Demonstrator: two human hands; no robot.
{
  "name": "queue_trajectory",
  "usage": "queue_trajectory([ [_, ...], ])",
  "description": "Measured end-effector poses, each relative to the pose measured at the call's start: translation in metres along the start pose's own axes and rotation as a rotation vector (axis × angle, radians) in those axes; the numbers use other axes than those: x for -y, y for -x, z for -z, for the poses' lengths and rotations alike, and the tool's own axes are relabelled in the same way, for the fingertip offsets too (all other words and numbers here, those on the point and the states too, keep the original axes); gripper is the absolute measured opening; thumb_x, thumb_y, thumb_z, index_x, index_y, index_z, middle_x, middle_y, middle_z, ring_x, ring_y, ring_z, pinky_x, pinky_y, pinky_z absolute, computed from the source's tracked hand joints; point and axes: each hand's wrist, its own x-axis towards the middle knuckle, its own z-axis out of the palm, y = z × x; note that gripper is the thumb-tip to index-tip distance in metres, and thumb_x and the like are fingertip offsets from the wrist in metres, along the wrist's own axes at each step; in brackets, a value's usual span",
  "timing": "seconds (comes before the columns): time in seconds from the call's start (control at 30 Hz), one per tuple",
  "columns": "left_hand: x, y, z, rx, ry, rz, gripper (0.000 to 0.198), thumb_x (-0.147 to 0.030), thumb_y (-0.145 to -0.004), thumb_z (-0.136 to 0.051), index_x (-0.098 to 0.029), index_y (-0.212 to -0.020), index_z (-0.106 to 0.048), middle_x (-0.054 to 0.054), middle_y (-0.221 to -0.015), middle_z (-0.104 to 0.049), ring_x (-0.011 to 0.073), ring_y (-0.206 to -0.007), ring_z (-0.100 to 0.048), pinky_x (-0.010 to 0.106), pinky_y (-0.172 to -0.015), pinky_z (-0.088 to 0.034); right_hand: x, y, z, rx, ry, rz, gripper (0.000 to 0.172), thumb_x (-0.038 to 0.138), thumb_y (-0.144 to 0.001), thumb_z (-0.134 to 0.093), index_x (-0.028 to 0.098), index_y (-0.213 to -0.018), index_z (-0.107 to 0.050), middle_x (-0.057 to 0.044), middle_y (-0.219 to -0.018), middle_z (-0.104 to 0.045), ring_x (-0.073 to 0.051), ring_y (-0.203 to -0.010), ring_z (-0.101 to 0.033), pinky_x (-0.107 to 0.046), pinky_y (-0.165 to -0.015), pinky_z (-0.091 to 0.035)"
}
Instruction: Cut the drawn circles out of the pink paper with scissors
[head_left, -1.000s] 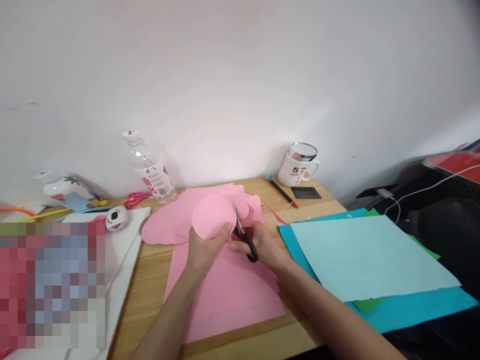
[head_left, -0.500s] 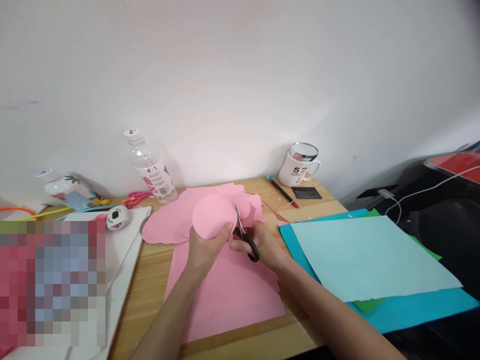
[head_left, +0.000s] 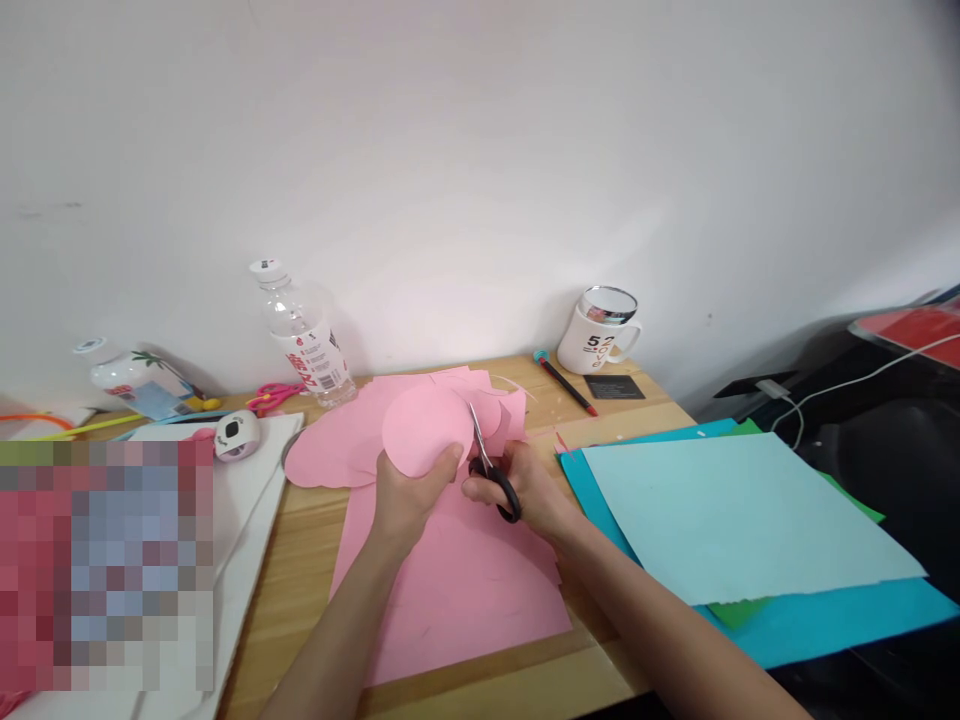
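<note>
Paper in pink sheets [head_left: 480,600] lies stacked on a wooden table [head_left: 300,530], filling the lower centre of the frame. A pale blue sheet [head_left: 750,520] rests on brighter blue ones at lower right.

Just above the pink stack, at mid-frame, the left hand [head_left: 409,495] pinches a pink paper circle [head_left: 424,425] by its lower edge, thumb on top, fingers hidden behind. The right hand [head_left: 536,490] is closed around the black handles of a pair of scissors [head_left: 482,445], whose blades point up along the circle's right edge; whether they are parted is too small to tell.

The circle looks thin and light, stiff enough to hold its shape but likely to crease or tear if squeezed. A gentle, flat pinch at the lower rim, clear of the blades, seems best; the rigid scissors are best held by the handles.

Farther back, right of centre, lie a pen [head_left: 566,382] and a black card [head_left: 615,387], with a white mug [head_left: 592,342] behind. A clear bottle [head_left: 319,350] stands left of centre, before a white wall [head_left: 450,180].
</note>
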Motion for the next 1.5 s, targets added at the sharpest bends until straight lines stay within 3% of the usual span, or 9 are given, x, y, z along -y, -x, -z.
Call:
queue_trajectory([
  [0.13,0.0,0.0,0.001,-0.01,0.007,-0.003,0.015,-0.025,-0.06,-0.069,-0.014,-0.059,-0.06,-0.001,-0.053,-0.06,0.0128,-0.054,-0.057,0.022,-0.051,-0.047,0.001,0.0,0.0,-0.014,0.045,-0.036,0.042,0.043,-0.055,-0.074,0.017,-0.052,-0.041,0.006,-0.049,-0.038,-0.006,-0.046,-0.032,-0.02,-0.041,-0.025],
  [0.33,-0.001,-0.002,0.001,-0.014,-0.006,-0.016,0.019,-0.025,-0.062,-0.068,-0.014,-0.054,-0.056,-0.002,-0.047,-0.055,0.01,-0.048,-0.052,0.02,-0.047,-0.044,-0.007,-0.001,0.0,-0.029,-0.041,0.012,0.037,0.037,-0.056,-0.076,0.017,-0.073,-0.049,0.006,-0.054,-0.046,-0.008,-0.047,-0.04,-0.02,-0.043,-0.032],
  [0.5,-0.002,-0.002,0.001,-0.024,-0.017,-0.011,0.021,-0.03,-0.064,-0.067,-0.014,-0.055,-0.058,-0.001,-0.048,-0.058,0.011,-0.048,-0.054,0.021,-0.047,-0.045,-0.007,-0.001,-0.001,-0.024,-0.025,0.024,0.036,0.037,-0.057,-0.075,0.017,-0.069,-0.048,0.005,-0.053,-0.047,-0.008,-0.046,-0.043,-0.02,-0.042,-0.033],
  [0.77,-0.002,0.0,0.0,-0.018,-0.057,0.017,0.023,-0.03,-0.059,-0.071,-0.011,-0.071,-0.066,0.004,-0.064,-0.067,0.0177,-0.062,-0.063,0.027,-0.056,-0.052,-0.007,-0.003,0.0,-0.004,-0.074,0.07,0.037,0.035,-0.055,-0.078,0.016,-0.07,-0.049,0.006,-0.057,-0.042,-0.007,-0.05,-0.038,-0.02,-0.044,-0.029],
  [0.97,-0.001,-0.001,0.002,0.06,-0.044,0.009,0.031,-0.029,-0.061,-0.071,-0.011,-0.086,-0.068,0.007,-0.08,-0.071,0.0206,-0.074,-0.066,0.029,-0.063,-0.054,-0.008,-0.004,0.003,0.046,-0.119,0.126,0.037,0.035,-0.056,-0.078,0.017,-0.07,-0.049,0.006,-0.056,-0.036,-0.007,-0.051,-0.032,-0.021,-0.045,-0.026],
  [1.5,-0.003,0.0,0.002,0.073,-0.029,0.01,0.03,-0.03,-0.061,-0.071,-0.012,-0.085,-0.069,0.007,-0.079,-0.072,0.0199,-0.071,-0.066,0.027,-0.06,-0.053,-0.012,-0.006,0.001,0.071,-0.155,0.173,0.036,0.037,-0.059,-0.078,0.017,-0.07,-0.05,0.006,-0.058,-0.035,-0.008,-0.053,-0.031,-0.021,-0.046,-0.027],
])
